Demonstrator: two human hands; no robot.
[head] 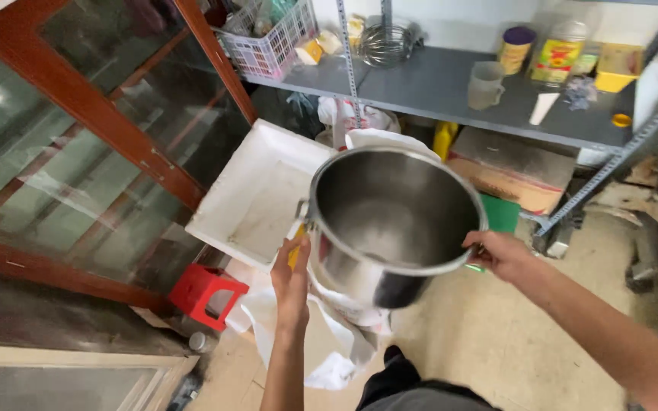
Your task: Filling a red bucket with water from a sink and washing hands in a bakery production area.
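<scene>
I hold a large, empty stainless steel pot (390,221) in the air in front of me, tilted slightly toward me so its shiny inside shows. My left hand (292,278) grips the yellow-covered handle on the pot's left side. My right hand (496,253) grips the handle on its right rim. Below the pot lies a white sack or bag (329,342) on the floor.
A white foam box (257,190) leans beside a wood-framed glass cabinet (93,144) on the left. A small red stool (207,293) sits below it. A grey metal shelf (436,87) behind holds a basket, cup, jars and containers. A cardboard box (508,167) lies beneath.
</scene>
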